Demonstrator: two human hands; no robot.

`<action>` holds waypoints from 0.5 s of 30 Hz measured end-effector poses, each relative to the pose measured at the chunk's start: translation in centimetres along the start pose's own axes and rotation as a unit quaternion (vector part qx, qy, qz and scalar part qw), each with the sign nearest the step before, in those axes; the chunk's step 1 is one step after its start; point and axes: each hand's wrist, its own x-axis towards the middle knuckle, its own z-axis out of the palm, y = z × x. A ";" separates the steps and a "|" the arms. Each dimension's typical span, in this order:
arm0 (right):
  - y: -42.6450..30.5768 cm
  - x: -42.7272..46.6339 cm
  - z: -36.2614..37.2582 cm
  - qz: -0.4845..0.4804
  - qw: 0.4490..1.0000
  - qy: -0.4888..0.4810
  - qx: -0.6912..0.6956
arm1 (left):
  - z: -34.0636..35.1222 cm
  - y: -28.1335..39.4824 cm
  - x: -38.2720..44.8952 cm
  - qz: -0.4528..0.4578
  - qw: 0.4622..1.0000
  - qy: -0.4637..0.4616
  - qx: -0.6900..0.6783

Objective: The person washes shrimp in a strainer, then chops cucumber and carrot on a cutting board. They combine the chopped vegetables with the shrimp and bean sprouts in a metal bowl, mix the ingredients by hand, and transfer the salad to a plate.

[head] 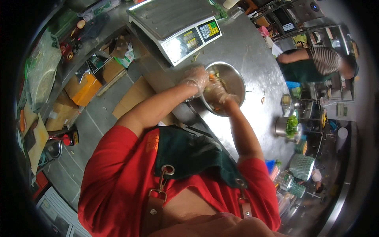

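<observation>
A round stainless steel bowl (pixel 237 80) stands on the metal worktop in front of me. Mixed cut food (pixel 217 75), with orange and green pieces, lies inside it. My right hand (pixel 217 90), in a clear plastic glove, reaches down into the bowl among the food. My left hand (pixel 197 78), gloved the same way, is at the bowl's left rim and covers part of it. Blur hides how the fingers of both hands are placed. Whether either hand grips anything cannot be made out.
A digital weighing scale (pixel 177 44) stands just beyond the bowl on the worktop (pixel 251 62). Cardboard boxes (pixel 86 90) lie to the left. At right are a metal pot (pixel 281 126) by leafy greens (pixel 291 126), stacked plates (pixel 300 167) and another person (pixel 314 63).
</observation>
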 end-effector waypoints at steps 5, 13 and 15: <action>1.6 -0.2 -1.9 0.077 0.952 0.006 -0.297 | -1.3 -0.6 -0.1 0.003 1.000 0.001 0.012; 2.2 0.2 0.3 -0.079 0.902 -0.029 -0.424 | -2.0 0.6 -0.5 0.065 0.991 -0.045 0.104; 2.9 -0.3 -2.2 0.117 0.928 -0.030 -0.353 | -0.3 -0.3 0.5 0.003 0.999 -0.026 0.037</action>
